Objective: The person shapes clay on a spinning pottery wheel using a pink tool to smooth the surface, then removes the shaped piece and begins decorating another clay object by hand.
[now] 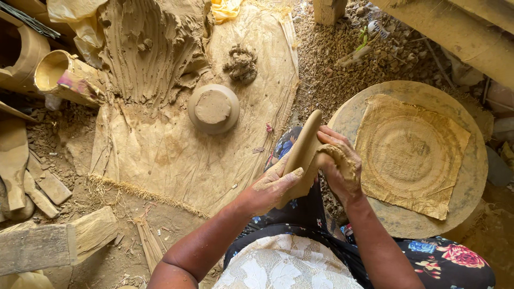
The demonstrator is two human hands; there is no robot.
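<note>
Two clay-smeared hands, left hand point(270, 188) and right hand point(338, 167), hold one clay slab point(303, 151).

No labels, signs or screens show anywhere in the view. The nearest thing to packaging is a crumpled yellow plastic bag point(225, 9) at the top edge, lying just above the tan sacking sheet point(176, 160) spread on the ground. No print can be made out on it.

Bare arms, clay-smeared left hand point(270, 187) & right hand point(342, 168); white lace top, dark floral skirt.
</note>
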